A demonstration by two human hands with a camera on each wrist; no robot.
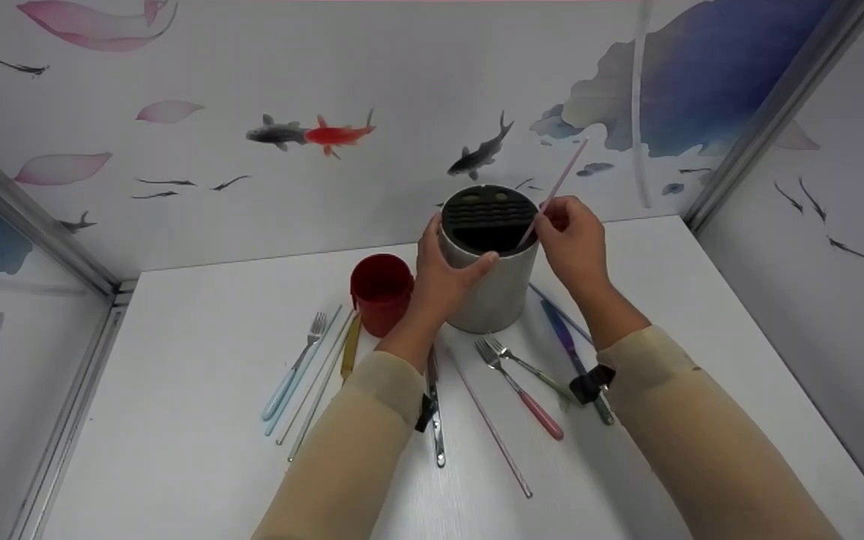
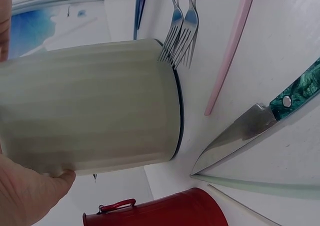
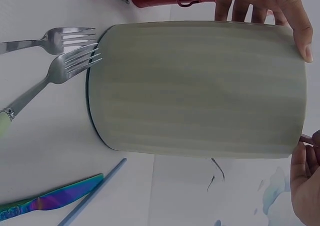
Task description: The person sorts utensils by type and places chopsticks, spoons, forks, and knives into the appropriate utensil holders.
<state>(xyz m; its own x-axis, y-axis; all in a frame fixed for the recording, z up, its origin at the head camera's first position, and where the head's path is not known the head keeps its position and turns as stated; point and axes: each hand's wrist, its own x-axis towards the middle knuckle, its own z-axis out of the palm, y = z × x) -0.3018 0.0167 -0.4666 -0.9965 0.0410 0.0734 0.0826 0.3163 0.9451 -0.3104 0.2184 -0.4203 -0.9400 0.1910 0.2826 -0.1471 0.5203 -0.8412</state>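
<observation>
A pale grey-green cylindrical utensil holder (image 1: pixel 488 296) with a black slotted top (image 1: pixel 488 206) stands upright at the back of the table. My left hand (image 1: pixel 443 281) grips its upper left side, thumb over the front of the rim. At the right of the rim, my right hand (image 1: pixel 578 244) pinches a pink chopstick (image 1: pixel 573 161). The chopstick leans to the right, its lower end inside the front opening. In the right wrist view, the fingers of the left hand (image 3: pixel 272 3) spread along the holder's side, while the right hand (image 3: pixel 307 186) shows only partly at the edge.
Left of the holder stands a red cup (image 1: pixel 383 300). Two forks (image 2: pixel 180 28), a rainbow-coloured knife (image 3: pixel 65 193) and a blue chopstick (image 3: pixel 92 192) lie close to its base. A green-handled knife (image 2: pixel 235 138) and another pink chopstick (image 2: pixel 232 50) lie in front. More cutlery, including a blue-handled fork (image 1: pixel 293 367), lies left.
</observation>
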